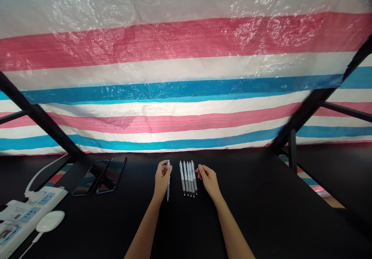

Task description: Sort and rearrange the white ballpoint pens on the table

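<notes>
My left hand [162, 177] is closed around a white and grey click pen [168, 185], which stands nearly parallel to my forearm with its tip toward me. To its right lie several matching click pens [188, 178], side by side in a row on the black table [186, 228], clickers pointing away from me. My right hand [208, 178] is just right of this row, its fingers curled together with nothing seen in them. Its fingertips are close to the rightmost pen; whether they touch it I cannot tell.
Two dark phones [112, 175] lie at the left. Beyond them, nearer me, are a white power strip [35, 208] with plugs and a white round charger [50, 221] on a cable. Black frame bars [305, 115] rise on both sides, and a striped sheet [174, 92] hangs behind.
</notes>
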Demonstrator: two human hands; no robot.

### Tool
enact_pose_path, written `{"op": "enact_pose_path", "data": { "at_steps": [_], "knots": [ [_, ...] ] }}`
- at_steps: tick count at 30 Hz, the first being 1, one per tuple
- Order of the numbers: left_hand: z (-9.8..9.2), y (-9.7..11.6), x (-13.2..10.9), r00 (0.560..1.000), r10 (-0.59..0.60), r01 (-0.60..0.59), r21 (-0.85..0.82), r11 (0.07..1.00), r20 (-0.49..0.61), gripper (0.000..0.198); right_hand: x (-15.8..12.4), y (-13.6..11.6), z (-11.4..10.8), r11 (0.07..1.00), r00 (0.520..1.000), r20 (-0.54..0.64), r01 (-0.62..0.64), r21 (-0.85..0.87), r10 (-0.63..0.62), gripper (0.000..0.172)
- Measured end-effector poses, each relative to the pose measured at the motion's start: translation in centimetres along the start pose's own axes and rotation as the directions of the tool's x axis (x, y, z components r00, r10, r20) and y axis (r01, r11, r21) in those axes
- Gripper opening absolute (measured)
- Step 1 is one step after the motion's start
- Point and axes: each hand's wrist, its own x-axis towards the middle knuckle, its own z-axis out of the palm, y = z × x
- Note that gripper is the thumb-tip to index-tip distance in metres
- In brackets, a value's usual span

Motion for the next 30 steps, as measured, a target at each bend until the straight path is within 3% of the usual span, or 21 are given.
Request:
{"op": "enact_pose_path", "data": {
  "at_steps": [9, 12, 15, 19, 23, 26, 30],
  "knots": [
    [-0.6, -0.4, 0.5, 0.999, -0.046, 0.047, 0.026, 0.999, -0.015, 0.050, -0.1, -0.4, -0.1, 1.000, 1.000, 0.006, 0.011, -0.008, -0.011, 0.045],
    [-1.2, -0.7, 0.7, 0.998, -0.009, 0.018, 0.143, 0.990, -0.061, 0.049, -0.1, -0.3, -0.1, 1.000, 1.000, 0.007, 0.000, -0.010, 0.000, 0.046],
    [-1.9, -0.8, 0.7, 0.992, 0.109, -0.085, 0.312, 0.946, -0.060, 0.044, -0.1, -0.3, -0.1, 1.000, 1.000, 0.012, 0.007, -0.023, -0.007, 0.046],
    [-1.7, -0.3, 0.3, 0.962, 0.272, -0.225, 0.549, 0.805, -0.004, 0.038, -0.1, -0.4, -0.1, 1.000, 1.000, 0.016, 0.005, -0.026, -0.005, 0.046],
    [-0.3, 0.9, -1.0, 0.934, 0.348, -0.318, 0.633, 0.705, 0.082, 0.031, -0.2, -0.3, -0.1, 1.000, 1.000, 0.017, -0.001, -0.031, 0.002, 0.045],
    [1.0, 1.6, -2.0, 0.913, 0.334, -0.404, 0.626, 0.667, 0.233, 0.025, -0.1, -0.2, -0.1, 0.999, 1.000, 0.015, 0.000, -0.038, 0.000, 0.045],
    [2.0, 1.9, -2.8, 0.900, 0.222, -0.425, 0.650, 0.630, 0.374, 0.029, -0.1, -0.1, -0.1, 0.999, 1.000, 0.011, 0.011, -0.044, -0.010, 0.046]
  ]
}}
